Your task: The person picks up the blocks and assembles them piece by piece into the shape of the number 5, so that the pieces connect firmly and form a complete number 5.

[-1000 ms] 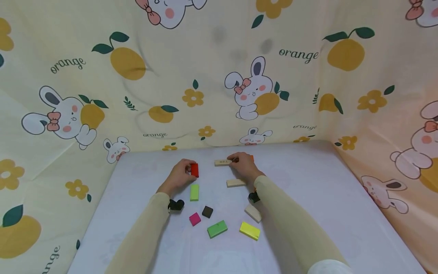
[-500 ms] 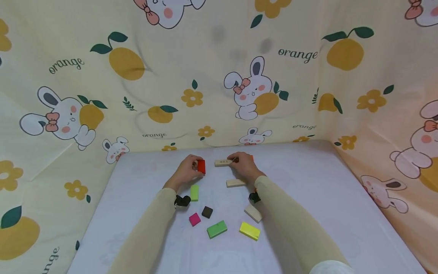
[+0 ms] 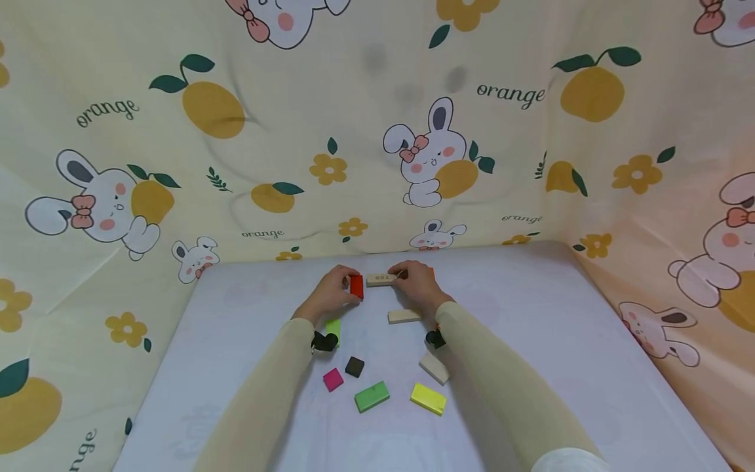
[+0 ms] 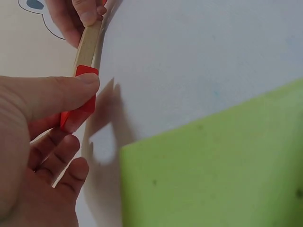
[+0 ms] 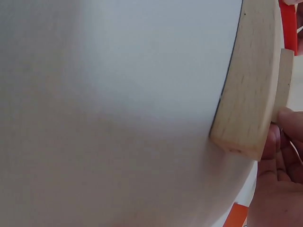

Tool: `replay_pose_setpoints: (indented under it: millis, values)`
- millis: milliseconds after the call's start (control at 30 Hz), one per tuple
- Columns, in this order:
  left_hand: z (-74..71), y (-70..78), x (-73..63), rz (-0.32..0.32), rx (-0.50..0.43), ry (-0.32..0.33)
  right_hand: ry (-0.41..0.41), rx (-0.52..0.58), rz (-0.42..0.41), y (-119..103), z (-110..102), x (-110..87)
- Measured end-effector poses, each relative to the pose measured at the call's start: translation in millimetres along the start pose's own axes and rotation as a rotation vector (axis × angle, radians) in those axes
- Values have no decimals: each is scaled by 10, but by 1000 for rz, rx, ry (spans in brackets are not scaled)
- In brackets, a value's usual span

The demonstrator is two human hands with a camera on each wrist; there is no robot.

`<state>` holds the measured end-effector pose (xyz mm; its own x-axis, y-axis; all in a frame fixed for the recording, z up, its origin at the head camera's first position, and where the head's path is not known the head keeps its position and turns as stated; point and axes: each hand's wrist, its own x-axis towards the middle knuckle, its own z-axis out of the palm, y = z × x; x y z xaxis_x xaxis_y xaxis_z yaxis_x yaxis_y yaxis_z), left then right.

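My left hand point(image 3: 330, 292) pinches a red block point(image 3: 356, 287) between thumb and fingers at the back of the white table. Just to its right, the thumb and fingers of my right hand point(image 3: 417, 283) grip the right end of a pale wooden block point(image 3: 379, 280) with small printed marks. In the left wrist view, the red block point(image 4: 84, 113) overlaps the near end of the wooden block point(image 4: 89, 45). A second wooden block point(image 3: 404, 316) lies just in front of my right hand. Behind that hand a bit of orange block point(image 3: 432, 271) shows, mostly hidden.
A lime block point(image 3: 333, 326) lies partly hidden by my left wrist. Closer in are a dark cube point(image 3: 354, 366), a magenta cube point(image 3: 333, 379), a green block point(image 3: 372, 396), a yellow block point(image 3: 428, 399) and another wooden block point(image 3: 434, 368). Printed cloth point(image 3: 354, 118) hangs behind the table.
My left hand has carried the red block rightward, up close to the left end of the marked wooden block. My right hand has stayed in place, gripping that wooden block.
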<state>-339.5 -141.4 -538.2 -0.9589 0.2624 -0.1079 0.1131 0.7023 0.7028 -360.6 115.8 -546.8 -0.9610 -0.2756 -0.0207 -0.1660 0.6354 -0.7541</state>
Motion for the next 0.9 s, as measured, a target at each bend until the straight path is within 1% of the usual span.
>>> replay_pose_setpoints:
  millis: [200, 367, 533, 733, 900]
  values:
    - [36, 1, -19, -31, -10, -16, -22, 32, 52, 26, 60, 23]
    - [72, -12, -13, -19, -3, -8, -26, 16, 43, 3, 58, 25]
    - [99, -15, 4, -18, -6, -2, -31, 14, 53, -11, 53, 23]
    - [83, 9, -8, -29, -7, -6, -35, 4, 37, -18, 53, 20]
    - [80, -8, 2, -25, 0, -11, -33, 8, 33, -33, 56, 22]
